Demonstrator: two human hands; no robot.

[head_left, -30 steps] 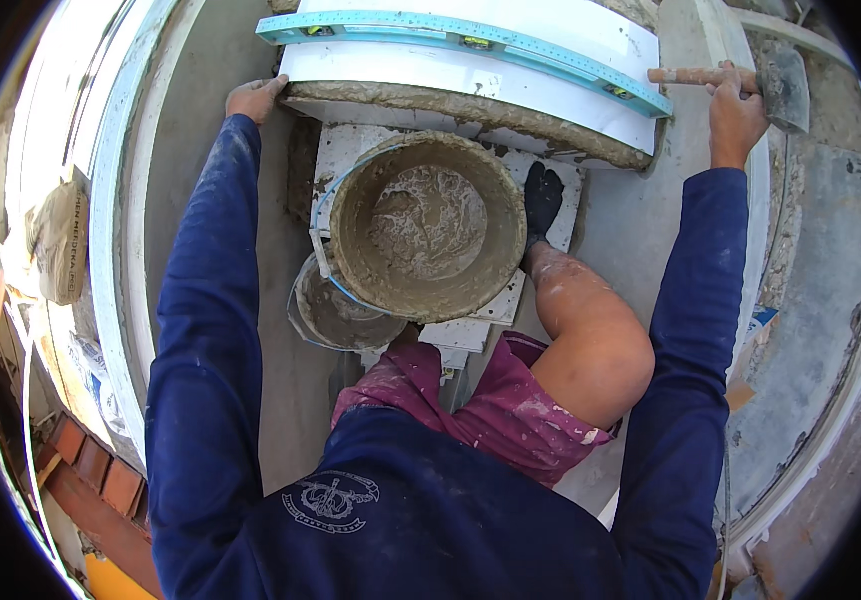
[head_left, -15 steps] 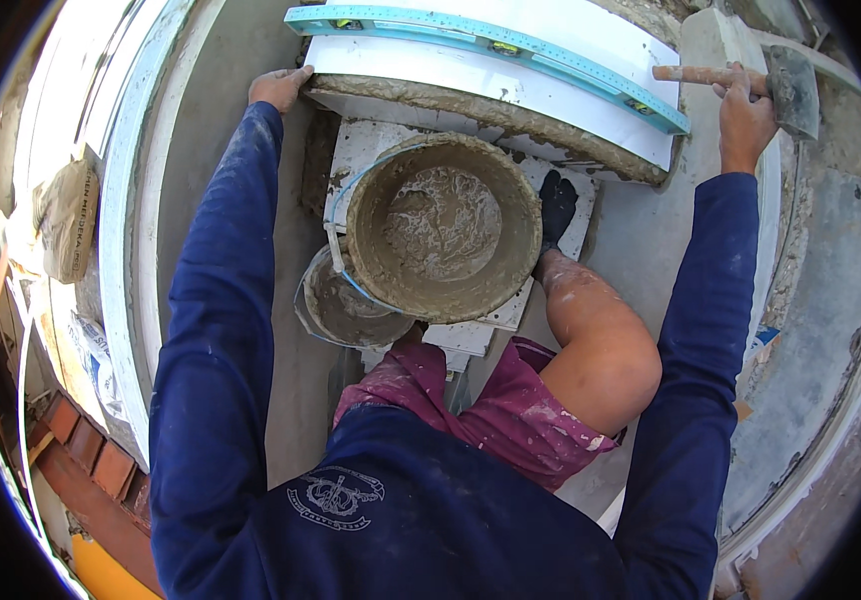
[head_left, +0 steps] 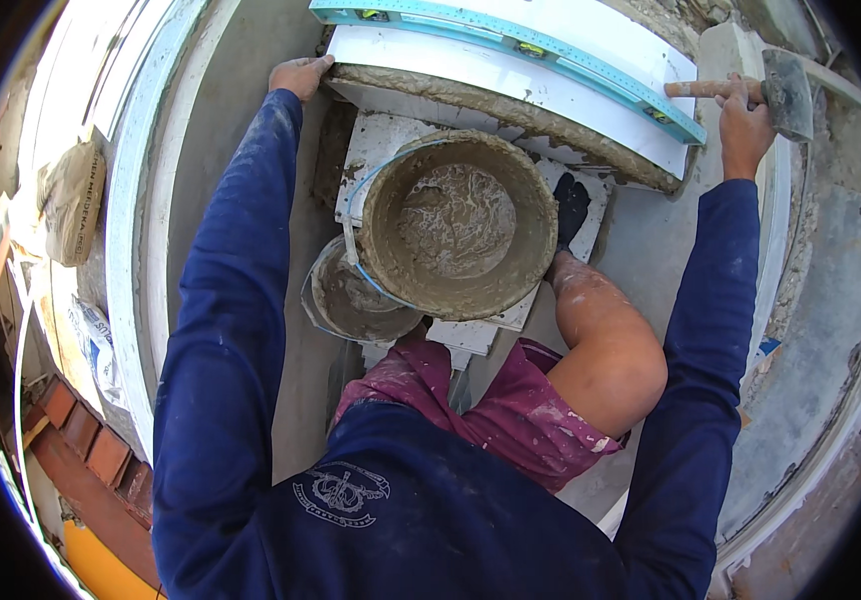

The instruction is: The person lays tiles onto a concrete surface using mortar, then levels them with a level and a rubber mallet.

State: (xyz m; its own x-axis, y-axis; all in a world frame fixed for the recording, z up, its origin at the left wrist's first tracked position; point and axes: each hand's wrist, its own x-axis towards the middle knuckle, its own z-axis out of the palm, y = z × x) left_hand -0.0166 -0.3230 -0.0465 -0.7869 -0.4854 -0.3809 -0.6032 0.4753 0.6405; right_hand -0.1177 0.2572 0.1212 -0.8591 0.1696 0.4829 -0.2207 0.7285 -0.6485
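"Mallet: where?"
"Grasped by its handle in the right hand."
"Tile?"
"White, between both hands, laid on mortar; left hand touching its corner, grip unclear."
"Progress?"
"Spirit level lies across it; levelling looks unfinished."

Smooth grey wall, left of centre; brightly sunlit pale surface, upper left; reddish-brown tiles, lower left; weathered grey concrete surface, right.
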